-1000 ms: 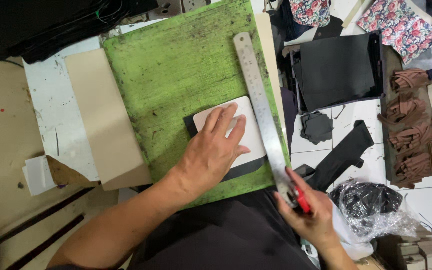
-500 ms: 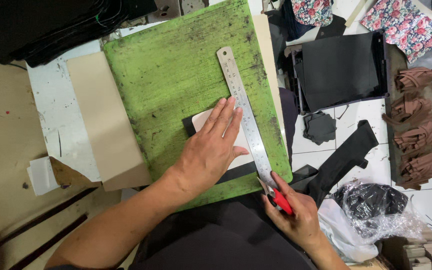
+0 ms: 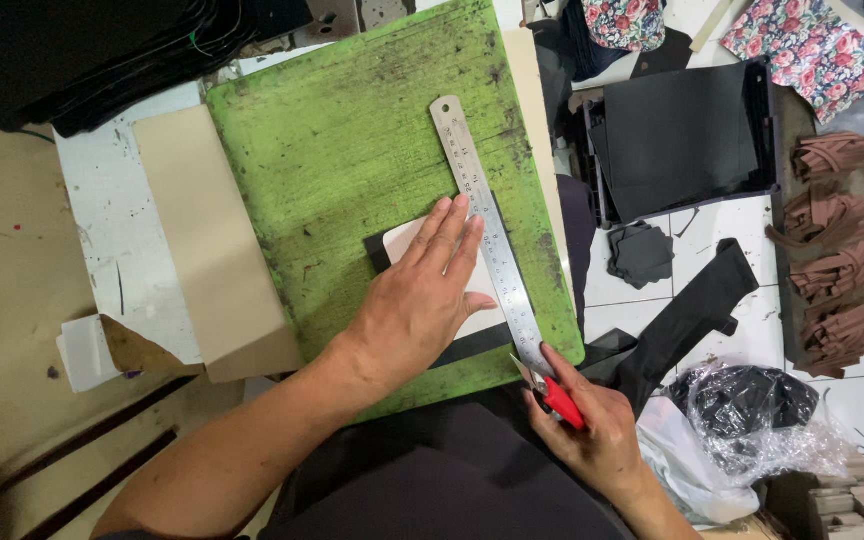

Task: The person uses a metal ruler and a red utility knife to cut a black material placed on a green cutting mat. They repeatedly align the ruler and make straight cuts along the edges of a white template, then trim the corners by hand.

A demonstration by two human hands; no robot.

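My left hand (image 3: 422, 295) lies flat on a white template (image 3: 402, 240) and the black material (image 3: 377, 252) under it, on a worn green cutting board (image 3: 352, 150). Its fingertips touch a long steel ruler (image 3: 477, 200) that lies slanted over the template's right edge. My right hand (image 3: 587, 430) grips a red utility knife (image 3: 552, 392). The blade sits at the ruler's near end, by the board's front right corner.
A beige cardboard sheet (image 3: 202, 240) lies left of the board. On the tiled floor at right are a black tray of dark sheets (image 3: 677, 140), black scraps (image 3: 640, 252), brown strap bundles (image 3: 832, 250), floral fabric (image 3: 812, 45) and a plastic bag (image 3: 752, 410).
The ruler has swung left onto the template's right edge, under my left fingertips. My right hand with the knife stayed at the ruler's near end and followed it.
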